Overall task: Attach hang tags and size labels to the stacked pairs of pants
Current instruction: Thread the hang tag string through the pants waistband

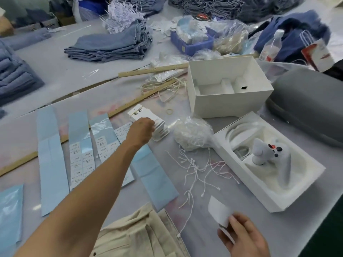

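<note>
My left hand [141, 129] reaches far over the table and its curled fingers are on a fanned stack of white hang tags [138, 111]. Near the front edge, my right hand [244, 236] pinches a white hang tag [219, 210] between thumb and fingers. Beige pants [135, 236] lie at the bottom centre, a white string running off their waistband. Loose white tag strings [196, 169] lie scattered between the hands. Sheets of size label stickers [81, 160] on blue backing lie to the left, partly hidden by my left forearm.
A clear bag of strings [191, 134] sits beside the tag stack. Two open white boxes [228, 86] [263, 164] and a grey case [308, 106] fill the right side. Wooden rulers [152, 70] and folded blue jeans [111, 45] lie farther back.
</note>
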Tool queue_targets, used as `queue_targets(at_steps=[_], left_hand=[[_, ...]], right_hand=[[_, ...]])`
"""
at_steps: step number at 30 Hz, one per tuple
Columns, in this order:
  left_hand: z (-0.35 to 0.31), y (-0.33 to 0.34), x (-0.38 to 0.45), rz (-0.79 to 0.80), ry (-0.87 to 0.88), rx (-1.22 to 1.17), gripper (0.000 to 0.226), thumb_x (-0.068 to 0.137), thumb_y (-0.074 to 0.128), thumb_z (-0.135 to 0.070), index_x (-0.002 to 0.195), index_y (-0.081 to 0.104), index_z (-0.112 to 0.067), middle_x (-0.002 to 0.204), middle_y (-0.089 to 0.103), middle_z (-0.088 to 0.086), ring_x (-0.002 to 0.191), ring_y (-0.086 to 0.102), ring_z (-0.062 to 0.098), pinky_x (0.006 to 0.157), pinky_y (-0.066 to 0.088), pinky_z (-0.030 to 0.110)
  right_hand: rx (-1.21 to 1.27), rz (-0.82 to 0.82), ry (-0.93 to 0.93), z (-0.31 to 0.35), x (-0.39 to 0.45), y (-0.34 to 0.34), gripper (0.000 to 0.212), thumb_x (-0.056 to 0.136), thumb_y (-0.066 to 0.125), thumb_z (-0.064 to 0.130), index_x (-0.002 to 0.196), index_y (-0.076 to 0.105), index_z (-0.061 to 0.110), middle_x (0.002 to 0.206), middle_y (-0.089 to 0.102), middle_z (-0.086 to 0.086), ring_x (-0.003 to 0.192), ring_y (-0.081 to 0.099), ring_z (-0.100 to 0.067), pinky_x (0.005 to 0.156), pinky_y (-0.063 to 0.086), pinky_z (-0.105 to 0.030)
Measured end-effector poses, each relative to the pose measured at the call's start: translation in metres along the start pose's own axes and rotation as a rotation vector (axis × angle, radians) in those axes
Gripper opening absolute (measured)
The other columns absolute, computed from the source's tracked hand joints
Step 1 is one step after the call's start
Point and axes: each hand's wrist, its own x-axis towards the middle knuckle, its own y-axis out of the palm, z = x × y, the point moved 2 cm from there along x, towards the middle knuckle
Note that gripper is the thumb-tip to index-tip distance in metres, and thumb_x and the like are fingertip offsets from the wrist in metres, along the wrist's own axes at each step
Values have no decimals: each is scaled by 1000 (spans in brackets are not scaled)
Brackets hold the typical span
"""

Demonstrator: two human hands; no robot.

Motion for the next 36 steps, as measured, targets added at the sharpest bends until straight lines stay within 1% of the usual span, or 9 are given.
queue_targets(at_steps=[4,8,14,19,22,25,29,32,36], left_hand=[[0,-7,1,33,-17,7,14,93,60,-3,83,67,1,92,68,18,91,62,37,75,50,43],[1,-15,6,14,-36,26,21,90,51,3,70,56,-2,86,66,28,86,60,44,68,42,39],[5,-28,13,-60,-113,-78,13,90,64,-5,84,75,-1,88,73,19,83,65,36,72,53,41],[23,-34,16,-31,-375,-569,17,84,84,-17,94,79,-5,86,71,5,76,64,21,74,58,39],[33,-47,13,-100,-500,-845,14,81,86,-16,89,78,-7,75,65,0,70,53,12,61,45,27],[43,-65,13,-128,-584,-958,13,78,87,-15,75,75,-15,74,64,-1,72,48,14,59,35,29],[49,-84,19,-199,-561,-839,11,84,83,-11,76,75,-15,90,73,5,90,68,19,71,58,24],[45,-98,25,-260,-515,-679,15,87,80,-15,75,73,-21,87,73,0,70,61,2,43,41,7],[35,-118,23,-312,-449,-386,6,94,72,-28,89,75,-26,101,73,1,74,66,14,57,51,27]], right_hand=[[-59,155,-10,23,-16,51,13,76,69,12,70,76,21,78,69,-8,68,68,-14,61,60,-28],[-66,253,-10,34,-22,68,7,77,69,18,79,74,22,87,68,-10,81,67,-20,70,59,-29],[-57,266,-23,37,-23,77,6,81,68,18,82,74,21,83,68,-6,82,65,-21,73,59,-29],[-48,282,-16,35,-26,80,7,81,68,18,80,74,22,83,68,-6,78,67,-15,72,59,-29],[-31,294,-4,34,-27,80,7,81,68,18,81,74,21,86,69,-7,78,67,-15,72,59,-28],[-20,293,13,33,-30,80,7,80,68,18,81,74,20,85,69,-8,77,67,-15,72,60,-28],[9,269,45,30,-34,81,6,77,68,15,81,72,18,83,69,-8,74,67,-15,70,60,-28],[-2,263,55,28,-38,83,7,77,67,14,78,72,19,80,69,-5,71,67,-14,68,60,-27],[-13,266,64,26,-41,87,8,79,66,13,79,71,19,80,69,-3,70,66,-12,67,60,-26]])
